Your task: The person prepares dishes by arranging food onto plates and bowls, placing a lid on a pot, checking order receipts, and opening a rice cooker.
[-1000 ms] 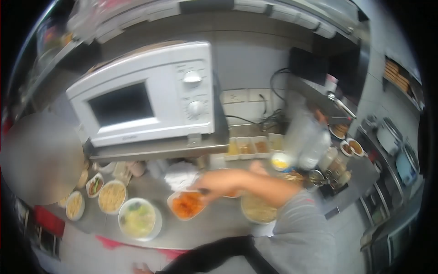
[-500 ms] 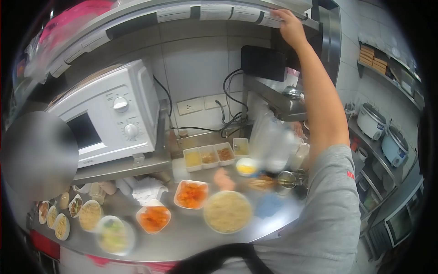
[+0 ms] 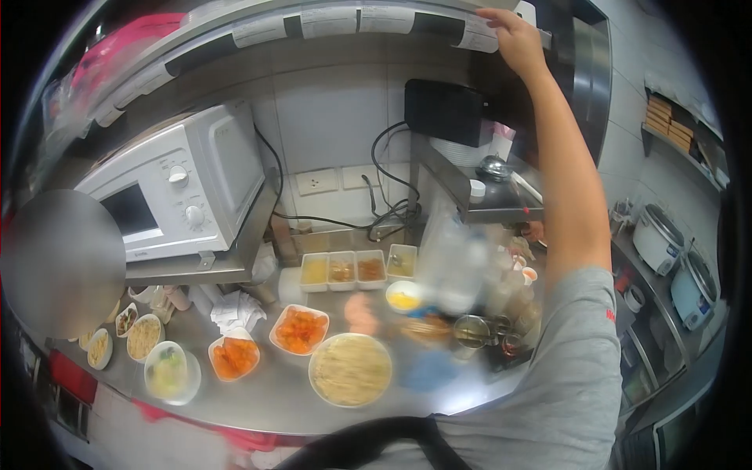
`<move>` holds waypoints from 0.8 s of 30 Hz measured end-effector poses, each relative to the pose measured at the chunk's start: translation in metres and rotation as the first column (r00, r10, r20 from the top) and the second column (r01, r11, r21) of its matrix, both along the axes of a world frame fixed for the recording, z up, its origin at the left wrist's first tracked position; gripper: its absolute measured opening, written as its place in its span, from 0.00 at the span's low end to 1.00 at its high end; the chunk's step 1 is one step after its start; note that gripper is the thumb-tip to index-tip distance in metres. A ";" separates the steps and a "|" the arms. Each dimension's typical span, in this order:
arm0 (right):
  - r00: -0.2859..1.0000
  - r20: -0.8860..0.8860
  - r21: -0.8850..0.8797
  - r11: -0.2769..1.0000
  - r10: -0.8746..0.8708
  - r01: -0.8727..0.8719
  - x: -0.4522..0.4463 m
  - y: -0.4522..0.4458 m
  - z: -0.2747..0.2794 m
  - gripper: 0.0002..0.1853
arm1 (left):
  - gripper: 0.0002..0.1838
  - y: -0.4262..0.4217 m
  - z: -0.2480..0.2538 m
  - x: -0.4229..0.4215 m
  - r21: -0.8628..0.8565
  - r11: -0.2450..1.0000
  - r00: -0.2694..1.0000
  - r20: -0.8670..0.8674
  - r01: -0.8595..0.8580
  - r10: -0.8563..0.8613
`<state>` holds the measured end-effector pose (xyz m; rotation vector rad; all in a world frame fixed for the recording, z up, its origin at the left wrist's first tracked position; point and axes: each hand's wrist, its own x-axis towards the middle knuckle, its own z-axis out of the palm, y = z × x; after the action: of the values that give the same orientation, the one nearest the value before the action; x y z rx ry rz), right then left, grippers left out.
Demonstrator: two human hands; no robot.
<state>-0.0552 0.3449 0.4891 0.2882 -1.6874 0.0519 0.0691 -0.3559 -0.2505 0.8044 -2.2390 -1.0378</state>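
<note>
Paper slip (image 3: 478, 34), far right on the rail (image 3: 435, 28), sits at the right hand (image 3: 517, 45), seemingly a reach calling for a pinch, though whether fingers clamp I can't tell.

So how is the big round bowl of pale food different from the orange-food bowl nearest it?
The round bowl has a circular rim, while the orange-food bowl is squarish with rounded corners. The round bowl looks larger than the orange-food bowl. The round bowl holds pale, strand-like food; the orange-food bowl holds chunky orange food. Both are uncovered on the metal counter.
</note>
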 end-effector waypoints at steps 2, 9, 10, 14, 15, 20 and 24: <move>0.997 0.023 0.106 0.991 0.077 -0.079 -0.012 -0.031 0.003 0.22 | 0.30 -0.011 -0.001 -0.008 0.059 0.998 0.999 -0.042 -0.024 0.027; 0.968 0.130 0.224 0.945 0.213 -0.238 -0.049 -0.114 -0.005 0.22 | 0.27 -0.002 -0.018 -0.020 0.294 0.955 0.990 -0.126 -0.029 0.068; 0.967 0.121 0.219 0.944 0.224 -0.246 -0.052 -0.108 -0.002 0.21 | 0.27 -0.001 -0.020 -0.024 0.462 0.887 0.989 -0.135 0.015 0.053; 0.971 0.123 0.152 0.963 0.205 -0.223 -0.041 -0.084 0.002 0.19 | 0.30 0.009 -0.013 -0.048 0.785 0.510 0.933 -0.338 0.352 -0.123; 0.974 0.131 0.125 0.972 0.184 -0.200 -0.034 -0.079 0.001 0.19 | 0.31 0.023 0.012 -0.057 0.800 0.527 0.954 -0.287 0.288 -0.085; 0.981 0.131 0.180 0.970 0.140 -0.163 -0.024 -0.051 0.003 0.19 | 0.33 0.078 0.128 -0.089 0.733 0.680 0.999 -0.016 -0.022 0.051; 0.995 0.080 0.209 0.975 0.067 -0.082 -0.017 -0.055 0.000 0.19 | 0.34 0.118 0.191 -0.088 0.568 0.772 0.957 0.218 -0.286 0.194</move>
<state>-0.0723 0.2898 0.4895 0.5151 -1.7566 -0.0630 -0.0188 -0.2384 -0.0598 1.4346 -1.8436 -1.6238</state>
